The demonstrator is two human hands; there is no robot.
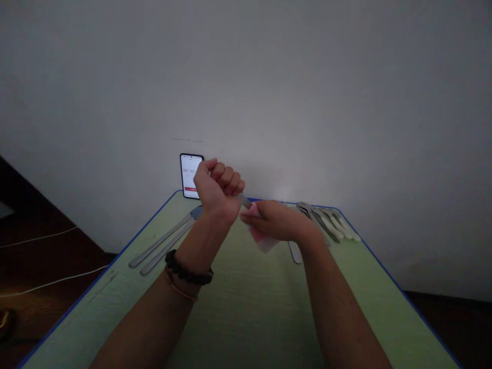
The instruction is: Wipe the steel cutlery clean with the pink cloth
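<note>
Closed in a fist, my left hand (219, 187) grips one end of a flat metal utensil (244, 200); most of it is hidden, so I cannot tell its kind. My right hand (279, 220) is closed on a pink-and-white cloth (263, 240), which is wrapped around the utensil's other part. Both hands are close together above the far half of the table. Two long metal knives (163, 243) lie to the left of my left forearm. Partly behind my right wrist is another metal utensil handle (295, 252) on the table.
The pale green table (249, 318) has a blue edge and meets a grey wall (269, 92). A phone (189, 177) showing a timer leans on the wall. Several utensils, some with white handles (338, 225), lie at the back right. White cables (57, 277) run over the dark floor at left.
</note>
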